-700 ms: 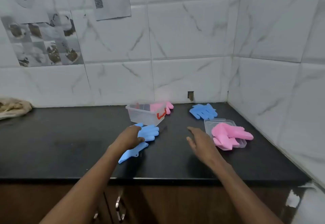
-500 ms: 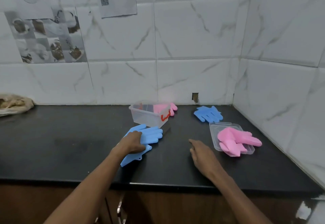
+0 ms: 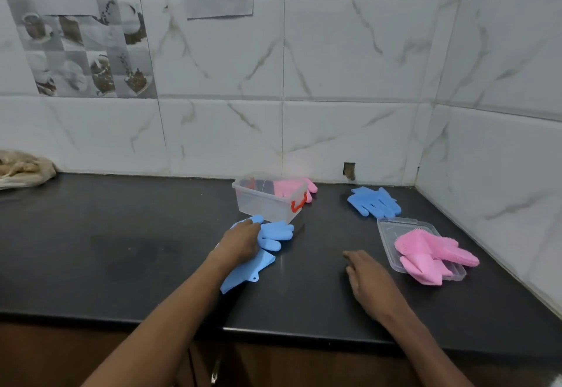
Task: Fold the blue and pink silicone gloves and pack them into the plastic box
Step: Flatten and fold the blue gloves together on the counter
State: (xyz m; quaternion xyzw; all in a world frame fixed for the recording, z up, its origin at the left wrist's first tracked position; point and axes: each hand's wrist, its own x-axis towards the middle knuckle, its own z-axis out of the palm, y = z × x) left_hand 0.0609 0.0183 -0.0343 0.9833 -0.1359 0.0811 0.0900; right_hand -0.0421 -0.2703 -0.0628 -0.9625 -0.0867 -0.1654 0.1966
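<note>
A blue silicone glove (image 3: 269, 239) lies flat on the black counter just in front of the clear plastic box (image 3: 267, 205), which has red latches. My left hand (image 3: 238, 242) rests on the glove's middle, fingers curled over it. A pink glove (image 3: 296, 189) lies behind the box, showing through it, with its fingers sticking out at the box's right. A second blue glove (image 3: 374, 201) lies near the back wall. Another pink glove (image 3: 431, 253) sits on the clear lid (image 3: 392, 228) at the right. My right hand (image 3: 365, 277) lies flat on the counter, holding nothing.
The black counter (image 3: 137, 250) ends in a front edge near me, with wooden cabinets below. White tiled walls close off the back and the right side. A beige cloth bundle (image 3: 21, 169) lies at the far left against the wall.
The view has shifted slightly. My left hand has settled further onto the blue glove near the box. My right hand stays flat on the counter.
</note>
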